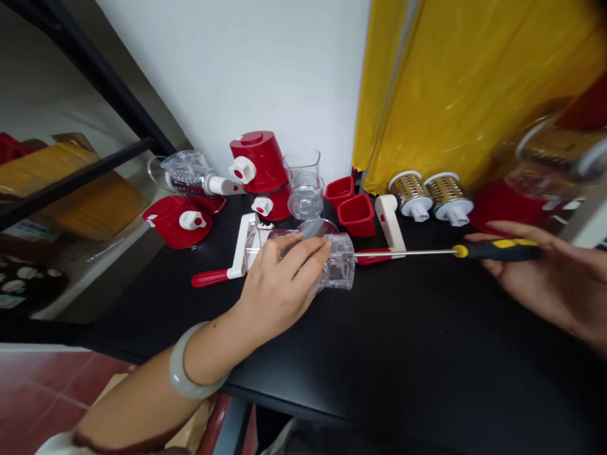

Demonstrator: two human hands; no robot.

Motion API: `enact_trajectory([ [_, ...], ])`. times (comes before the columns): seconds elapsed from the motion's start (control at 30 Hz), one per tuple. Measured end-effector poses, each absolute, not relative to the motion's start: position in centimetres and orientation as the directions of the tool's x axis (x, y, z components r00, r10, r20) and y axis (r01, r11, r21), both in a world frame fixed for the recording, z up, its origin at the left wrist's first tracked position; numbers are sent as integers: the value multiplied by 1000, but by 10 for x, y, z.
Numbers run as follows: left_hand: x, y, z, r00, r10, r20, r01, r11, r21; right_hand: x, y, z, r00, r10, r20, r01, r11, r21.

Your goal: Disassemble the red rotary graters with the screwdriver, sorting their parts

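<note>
A clear plastic housing [342, 262] lies on its side near the middle of the surface [427, 354], glossy and see-through, with moulded ribs and a squarish right end. The left hand [284, 284] is clamped over it from above, fingers curved across the plastic, and a smooth pale bangle [177, 370] circles that wrist. At the housing's left end stands a white crank arm [243, 243] ending in a tapered red handle [210, 279].

The right hand [545, 284], blurred, has its grip on a screwdriver [497, 249], with digits above and below the black and yellow handle; how firmly they press I cannot tell. The slim metal shank runs level to the right end of the housing; whether the tip sits inside is unclear.

Behind, two shiny red plastic bases [260, 164] with white knobs are stacked beside a transparent hopper [303, 189]. Two red square cups [356, 216] stand near a second white crank [391, 224] and two perforated metal drums [410, 196] with white plastic ends. Another red base [177, 221] sits on the left.

The surface is matt black. Beyond it rise a plain white panel [246, 63] and wrinkled yellow sheeting [474, 82]. Cardboard boxes [95, 189] fill a black-framed rack at left, above reddish floor tiles [52, 385].
</note>
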State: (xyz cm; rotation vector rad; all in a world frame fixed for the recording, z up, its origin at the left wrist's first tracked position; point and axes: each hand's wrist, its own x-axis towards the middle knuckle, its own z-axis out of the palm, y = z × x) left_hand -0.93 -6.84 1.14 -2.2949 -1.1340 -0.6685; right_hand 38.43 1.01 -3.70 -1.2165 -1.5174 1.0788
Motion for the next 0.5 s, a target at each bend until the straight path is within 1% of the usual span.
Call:
enact_trajectory([
  [0.03, -10, -68, 11, 536, 573, 620, 819, -530, -218, 380, 11, -38, -155, 988, 26, 91, 40, -995],
  [0.07, -10, -68, 10, 537, 567, 624, 820, -524, -230, 377, 12, -40, -165, 986, -32, 60, -23, -998],
  [0.1, -11, -66, 10, 539, 564, 626, 822, -515, -244, 374, 13, -42, -152, 988, -27, 92, -13, -996],
  [0.17, -15, -62, 11, 548, 564, 618, 822, -502, -270, 372, 15, -47, -167, 986, 11, 149, 36, -988],
  [0.3, -21, -56, 14, 589, 567, 575, 800, -511, -315, 374, 18, -49, -193, 969, 156, 206, 195, -959],
  [0.4, -22, -56, 14, 583, 557, 592, 807, -482, -341, 374, 17, -43, -185, 948, 258, 265, 301, -916],
  [0.5, -22, -59, 14, 575, 588, 568, 814, -476, -331, 371, 13, -37, -237, 937, 258, 314, 325, -892],
])
